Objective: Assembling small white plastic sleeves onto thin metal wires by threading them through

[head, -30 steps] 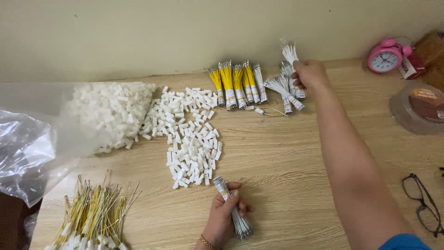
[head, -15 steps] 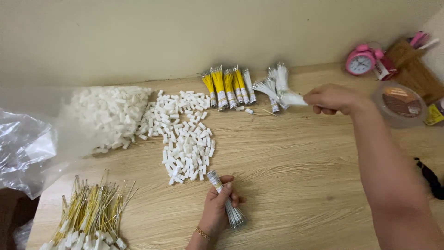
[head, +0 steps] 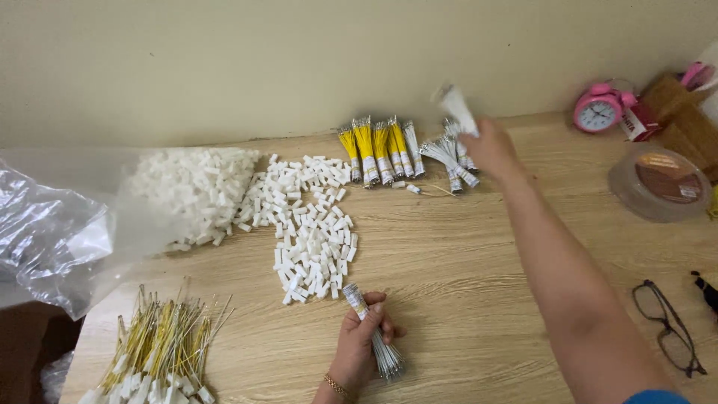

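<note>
Two hands (head: 364, 338) (head: 490, 146) — each w/ thin wire bundle (head: 372, 333).

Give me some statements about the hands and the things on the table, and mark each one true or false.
1. The left hand holds a taped wire bundle. True.
2. The right hand rests flat on the glasses. False: it is raised near the bundles at the wall, holding a blurred white bundle.
3. The alarm clock is pink. True.
4. The white connectors are all in the plastic bag. False: many lie loose on the table.
</note>
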